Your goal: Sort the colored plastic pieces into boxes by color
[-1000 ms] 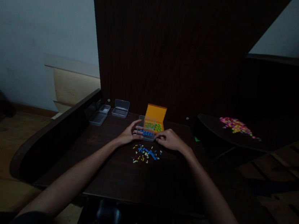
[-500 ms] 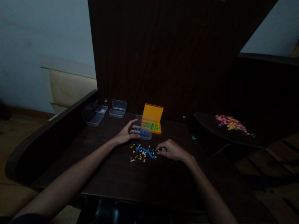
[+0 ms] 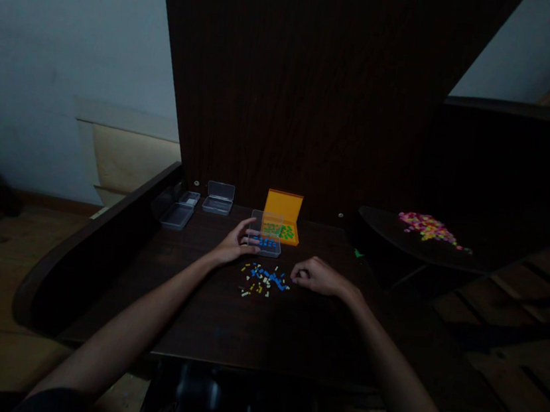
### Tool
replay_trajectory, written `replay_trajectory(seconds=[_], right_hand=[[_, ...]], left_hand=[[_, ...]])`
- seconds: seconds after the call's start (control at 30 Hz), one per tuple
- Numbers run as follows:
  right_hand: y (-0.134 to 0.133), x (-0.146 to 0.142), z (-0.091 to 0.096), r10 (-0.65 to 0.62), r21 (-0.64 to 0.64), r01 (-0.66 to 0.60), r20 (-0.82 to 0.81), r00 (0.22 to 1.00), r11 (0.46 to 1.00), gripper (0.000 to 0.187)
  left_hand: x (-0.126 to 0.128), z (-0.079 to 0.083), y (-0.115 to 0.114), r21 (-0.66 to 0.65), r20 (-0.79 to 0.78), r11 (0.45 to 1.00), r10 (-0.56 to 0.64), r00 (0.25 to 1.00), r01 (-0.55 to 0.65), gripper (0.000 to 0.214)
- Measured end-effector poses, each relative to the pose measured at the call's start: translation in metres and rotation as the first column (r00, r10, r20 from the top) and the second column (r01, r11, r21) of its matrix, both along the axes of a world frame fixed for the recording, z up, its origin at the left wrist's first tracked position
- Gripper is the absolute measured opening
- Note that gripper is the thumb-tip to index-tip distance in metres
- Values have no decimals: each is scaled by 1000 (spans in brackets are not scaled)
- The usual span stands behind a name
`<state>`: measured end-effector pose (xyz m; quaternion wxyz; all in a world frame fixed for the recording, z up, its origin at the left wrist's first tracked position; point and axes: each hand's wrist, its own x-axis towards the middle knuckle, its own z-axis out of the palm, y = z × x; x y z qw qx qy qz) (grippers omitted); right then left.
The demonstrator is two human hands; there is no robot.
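Note:
My left hand point(image 3: 236, 244) grips the left side of a clear plastic box point(image 3: 272, 254) whose lid stands up. Several small blue pieces point(image 3: 265, 242) lie inside it. In front of the box a loose pile of small blue, yellow and cream pieces point(image 3: 266, 280) is spread on the dark desk point(image 3: 221, 320). Just right of that pile is my right hand point(image 3: 314, 275), its fingers curled and pressed together. Whatever its fingertips may hold is too small and dark to tell. Behind the clear box stands an orange box point(image 3: 284, 203) with green pieces point(image 3: 286, 232), lid up.
Two more clear boxes, one point(image 3: 217, 206) at the back and one point(image 3: 177, 215) by the raised left side panel point(image 3: 99, 251), have their lids open. A heap of pink, yellow and purple pieces point(image 3: 430, 228) lies on a shelf point(image 3: 383, 226) at right. A green scrap point(image 3: 358, 253) lies nearby.
My right hand has drawn slightly right, away from the pile, and its fingers have curled in more. My left hand stays on the clear box. The view has shifted a little.

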<state>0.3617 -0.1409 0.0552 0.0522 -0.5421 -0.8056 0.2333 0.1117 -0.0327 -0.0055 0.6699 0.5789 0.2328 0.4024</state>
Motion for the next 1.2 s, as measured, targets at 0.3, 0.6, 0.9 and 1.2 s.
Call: replay_trajectory(seconds=[0.3, 0.6, 0.9, 1.2], right_hand=[[15, -1, 9, 18, -47, -20, -59, 998, 999, 16], [45, -28, 30, 166, 272, -123, -141, 976, 954, 13], [73, -66, 17, 96, 313, -59, -103, 990, 948, 14], [80, -76, 7, 48, 350, -39, -17, 999, 936, 17]], left_hand=[[1, 0, 0, -1, -12, 1000, 7, 1000, -7, 90], [1, 0, 0, 17, -11, 1000, -4, 1000, 5, 90], [2, 3, -3, 19, 7, 1000, -9, 1000, 9, 90], [3, 2, -2, 16, -11, 1000, 2, 1000, -2, 92]])
